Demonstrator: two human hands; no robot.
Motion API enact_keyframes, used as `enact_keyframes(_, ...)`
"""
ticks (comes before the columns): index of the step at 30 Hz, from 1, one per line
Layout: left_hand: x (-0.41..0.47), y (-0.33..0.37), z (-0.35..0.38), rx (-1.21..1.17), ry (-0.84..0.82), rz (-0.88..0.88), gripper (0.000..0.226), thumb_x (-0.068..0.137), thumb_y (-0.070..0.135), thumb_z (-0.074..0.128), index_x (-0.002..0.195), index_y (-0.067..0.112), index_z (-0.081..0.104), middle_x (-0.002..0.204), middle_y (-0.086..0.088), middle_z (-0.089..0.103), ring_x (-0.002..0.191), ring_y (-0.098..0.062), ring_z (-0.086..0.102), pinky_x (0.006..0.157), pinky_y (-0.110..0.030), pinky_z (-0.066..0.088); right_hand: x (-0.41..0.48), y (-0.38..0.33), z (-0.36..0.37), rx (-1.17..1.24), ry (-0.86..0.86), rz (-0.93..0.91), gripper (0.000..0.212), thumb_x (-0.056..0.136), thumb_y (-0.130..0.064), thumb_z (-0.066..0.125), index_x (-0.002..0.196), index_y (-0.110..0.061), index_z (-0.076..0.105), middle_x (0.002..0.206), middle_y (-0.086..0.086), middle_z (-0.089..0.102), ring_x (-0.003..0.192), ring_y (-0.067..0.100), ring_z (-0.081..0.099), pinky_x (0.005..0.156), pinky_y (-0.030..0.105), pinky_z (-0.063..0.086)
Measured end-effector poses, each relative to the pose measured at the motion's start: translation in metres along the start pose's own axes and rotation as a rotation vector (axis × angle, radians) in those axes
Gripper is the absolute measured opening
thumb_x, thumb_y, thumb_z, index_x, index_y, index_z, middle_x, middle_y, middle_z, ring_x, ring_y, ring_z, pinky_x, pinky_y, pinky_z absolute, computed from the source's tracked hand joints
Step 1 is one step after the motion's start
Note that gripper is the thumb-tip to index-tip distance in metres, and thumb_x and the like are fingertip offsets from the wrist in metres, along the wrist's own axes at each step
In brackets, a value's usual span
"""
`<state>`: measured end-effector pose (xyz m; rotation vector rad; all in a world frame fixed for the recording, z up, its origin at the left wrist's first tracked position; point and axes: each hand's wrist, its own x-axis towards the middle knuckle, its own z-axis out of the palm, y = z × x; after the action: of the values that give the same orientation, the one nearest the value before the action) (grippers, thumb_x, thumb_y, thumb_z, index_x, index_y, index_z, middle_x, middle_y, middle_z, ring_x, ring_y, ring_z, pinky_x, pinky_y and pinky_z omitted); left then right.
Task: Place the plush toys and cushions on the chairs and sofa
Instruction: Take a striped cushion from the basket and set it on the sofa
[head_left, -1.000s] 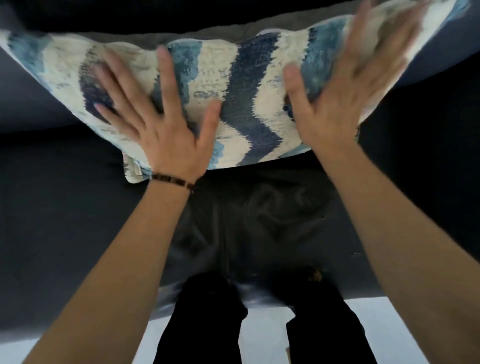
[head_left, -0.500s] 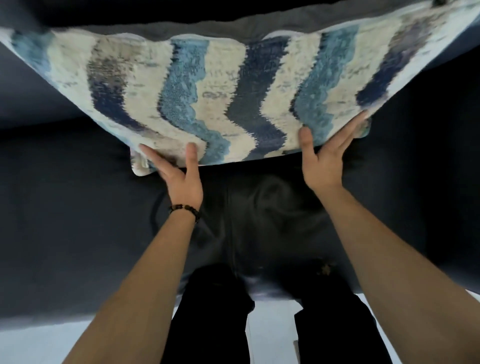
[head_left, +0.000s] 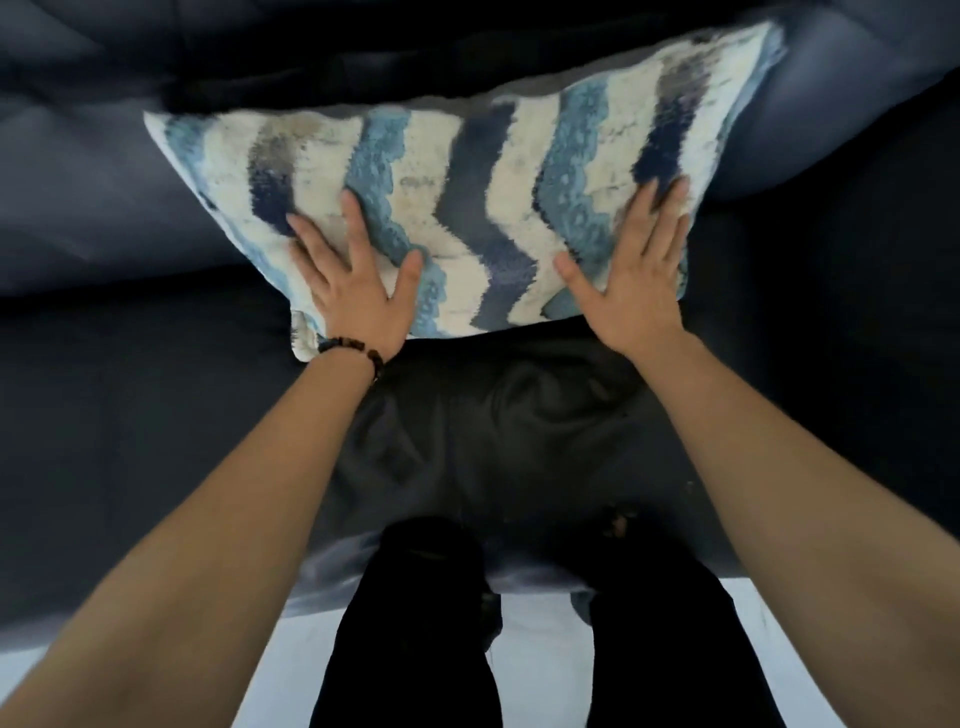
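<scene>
Cushion being settled on the sofa

The dark sofa (head_left: 130, 405) carries the blue-and-white zigzag cushion (head_left: 467, 208), leaning on its far backrest; left hand (head_left: 358, 296) and right hand (head_left: 636, 280) press it flat, fingers spread. Next, probably release and fetch another.

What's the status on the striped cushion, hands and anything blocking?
Left hand and right hand open, palms flat on the cushion, no grip. Cushion leaning against the sofa backrest, lower edge on the seat. Nothing in the way.

Blue-striped cushion (head_left: 467, 208) against sofa (head_left: 104, 208) backrest
</scene>
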<state>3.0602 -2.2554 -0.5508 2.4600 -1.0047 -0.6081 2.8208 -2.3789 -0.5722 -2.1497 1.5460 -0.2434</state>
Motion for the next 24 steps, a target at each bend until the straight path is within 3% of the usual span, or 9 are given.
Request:
enact_keyframes(5, -0.108, 0.041, -0.084, 0.007, -0.061, 0.147, 0.071, 0.105, 0.046, 0.040, 0.161, 0.016, 0.011, 0.169, -0.015, -0.002, 0.156, -0.033, -0.001, 0.126, -0.051, 0.008, -0.084, -0.044, -0.098, 0.067, -0.007, -0.047, 0.090, 0.101, -0.063, 0.043, 0.162, -0.019, -0.007, 0.169, 0.021, -0.010, 0.156, 0.043, 0.001, 0.123, 0.060, 0.018)
enact_keyframes(8, -0.192, 0.086, -0.163, -0.128, -0.129, 0.059, 0.063, 0.106, 0.041, 0.040, 0.159, 0.014, 0.020, 0.167, -0.006, 0.019, 0.155, -0.023, 0.014, 0.125, -0.048, 0.018, -0.155, -0.081, -0.182, 0.171, -0.017, 0.003, 0.083, 0.102, -0.061, 0.038, 0.163, -0.020, 0.001, 0.171, 0.015, -0.004, 0.158, 0.034, 0.004, 0.125, 0.050, 0.016)
enact_keyframes(11, -0.263, 0.130, -0.242, -0.272, -0.096, -0.040, 0.059, 0.105, 0.034, 0.045, 0.159, 0.020, 0.025, 0.161, 0.007, 0.029, 0.149, -0.012, 0.027, 0.124, -0.040, 0.024, -0.222, -0.111, -0.263, 0.304, -0.036, 0.062, 0.072, 0.103, -0.060, 0.034, 0.163, -0.029, 0.011, 0.173, 0.002, 0.003, 0.159, 0.021, 0.005, 0.126, 0.042, 0.015)
enact_keyframes(15, -0.305, 0.157, -0.309, -0.523, -0.005, -0.178, 0.054, 0.105, 0.027, 0.049, 0.156, 0.025, 0.031, 0.160, 0.004, 0.036, 0.142, -0.008, 0.037, 0.112, -0.026, 0.030, -0.287, -0.136, -0.331, 0.407, -0.008, 0.130, 0.070, 0.098, -0.068, 0.029, 0.160, -0.037, 0.019, 0.170, -0.012, 0.014, 0.155, 0.005, 0.012, 0.123, 0.030, 0.019)
enact_keyframes(20, -0.287, 0.176, -0.360, -0.566, -0.048, 0.074, 0.050, 0.105, 0.019, 0.049, 0.153, 0.023, 0.037, 0.153, 0.004, 0.043, 0.132, -0.002, 0.041, 0.106, -0.020, 0.031, -0.322, -0.145, -0.377, 0.427, 0.208, 0.272, 0.077, 0.094, -0.066, 0.035, 0.161, -0.030, 0.020, 0.167, -0.007, 0.026, 0.152, 0.010, 0.026, 0.122, 0.031, 0.025)
enact_keyframes(24, -0.259, 0.193, -0.388, -0.539, -0.119, 0.243, 0.053, 0.104, 0.024, 0.050, 0.155, 0.022, 0.035, 0.157, -0.001, 0.041, 0.138, -0.011, 0.041, 0.109, -0.029, 0.032, -0.373, -0.149, -0.404, 0.409, 0.412, 0.515, 0.077, 0.093, -0.068, 0.031, 0.161, -0.035, 0.014, 0.168, -0.006, 0.022, 0.153, 0.018, 0.028, 0.122, 0.043, 0.030)
